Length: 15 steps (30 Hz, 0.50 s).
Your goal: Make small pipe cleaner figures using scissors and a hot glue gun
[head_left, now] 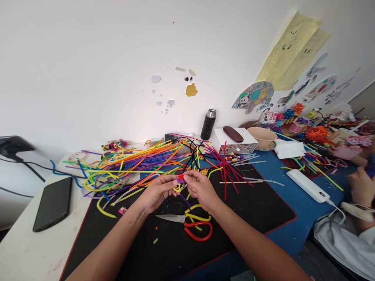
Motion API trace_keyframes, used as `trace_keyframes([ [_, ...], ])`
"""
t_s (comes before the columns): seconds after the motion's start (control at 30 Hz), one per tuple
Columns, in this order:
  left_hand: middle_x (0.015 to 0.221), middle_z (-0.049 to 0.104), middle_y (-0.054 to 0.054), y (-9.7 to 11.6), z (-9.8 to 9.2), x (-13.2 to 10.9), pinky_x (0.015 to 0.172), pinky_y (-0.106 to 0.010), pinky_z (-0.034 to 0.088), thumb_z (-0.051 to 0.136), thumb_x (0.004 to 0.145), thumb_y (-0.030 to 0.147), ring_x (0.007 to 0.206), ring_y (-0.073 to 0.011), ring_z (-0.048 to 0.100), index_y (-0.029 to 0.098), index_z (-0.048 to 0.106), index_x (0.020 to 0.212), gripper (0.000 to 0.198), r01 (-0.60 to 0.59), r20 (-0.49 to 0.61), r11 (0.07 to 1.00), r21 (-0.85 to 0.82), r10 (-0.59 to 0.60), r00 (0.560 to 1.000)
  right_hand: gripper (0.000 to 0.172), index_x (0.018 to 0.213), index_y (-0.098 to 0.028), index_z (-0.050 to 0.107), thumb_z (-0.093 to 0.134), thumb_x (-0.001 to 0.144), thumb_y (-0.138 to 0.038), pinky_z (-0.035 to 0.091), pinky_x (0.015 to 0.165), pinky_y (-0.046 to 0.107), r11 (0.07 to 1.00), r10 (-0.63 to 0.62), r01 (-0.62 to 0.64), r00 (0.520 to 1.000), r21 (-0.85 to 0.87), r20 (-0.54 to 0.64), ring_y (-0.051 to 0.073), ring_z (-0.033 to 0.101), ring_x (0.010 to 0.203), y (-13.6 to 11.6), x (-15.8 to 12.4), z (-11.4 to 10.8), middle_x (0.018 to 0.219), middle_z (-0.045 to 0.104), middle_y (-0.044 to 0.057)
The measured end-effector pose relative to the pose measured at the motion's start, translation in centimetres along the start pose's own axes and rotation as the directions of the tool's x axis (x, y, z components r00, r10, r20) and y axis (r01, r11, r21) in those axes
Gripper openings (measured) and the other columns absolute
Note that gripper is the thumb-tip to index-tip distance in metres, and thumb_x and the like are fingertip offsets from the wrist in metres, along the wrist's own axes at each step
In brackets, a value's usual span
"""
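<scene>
Yellow, red-topped figure [178, 188] between hands [159, 191], thin strands [146, 156], metal-bladed scissors [181, 218]

Your table [26, 246] is heaped with bright pipe cleaners [131, 158]

Your table is white on the left and blue on the right. A big black mat [258, 203] with a red edge lies on it. On the white part you have a flat black phone [53, 203]. The messy pile of pipe cleaners runs along the back. On your mat lie scissors [182, 219] with a red handle, plus a tiny green bit [155, 241]. A black bottle [208, 125] and a white box [248, 141] stand at the back. A white power bank [307, 185] lies on the blue part.
</scene>
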<state>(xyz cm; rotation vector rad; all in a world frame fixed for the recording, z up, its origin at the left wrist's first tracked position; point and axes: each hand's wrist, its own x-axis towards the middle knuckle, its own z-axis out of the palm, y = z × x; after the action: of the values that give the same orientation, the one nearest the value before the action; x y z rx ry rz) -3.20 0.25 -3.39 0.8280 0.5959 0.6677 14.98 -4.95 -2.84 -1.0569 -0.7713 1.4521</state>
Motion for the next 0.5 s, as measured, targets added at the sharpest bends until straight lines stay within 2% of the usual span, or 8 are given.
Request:
trace_keyframes([
  [0.3,0.079,0.077,-0.005,0.17,-0.15,-0.21,0.068,-0.023,0.057,0.102,0.066,0.041,0.065,-0.0122,0.069,0.014,0.086,0.098,0.044,0.027,0.038,1.000,-0.001,-0.027,0.999,0.042,0.091,-0.019,0.069,0.091,0.076,-0.050,0.013,0.040,0.020,1.000,-0.020,0.020,0.997,0.008,0.072,0.004,0.024,0.039,0.04,-0.08,-0.30,0.046,0.040,-0.013],
  [0.5,0.079,0.076,-0.005,0.29,-0.20,-0.22,0.068,-0.024,0.056,0.102,0.066,0.038,0.067,-0.0132,0.069,0.014,0.085,0.097,0.043,-0.007,-0.006,0.999,0.035,0.007,1.000,0.044,0.091,-0.018,0.069,0.091,0.076,-0.052,0.013,0.040,0.020,0.999,-0.033,0.033,0.999,0.030,0.024,0.003,0.023,0.039,0.73,0.11,-0.66,0.046,0.038,-0.014],
])
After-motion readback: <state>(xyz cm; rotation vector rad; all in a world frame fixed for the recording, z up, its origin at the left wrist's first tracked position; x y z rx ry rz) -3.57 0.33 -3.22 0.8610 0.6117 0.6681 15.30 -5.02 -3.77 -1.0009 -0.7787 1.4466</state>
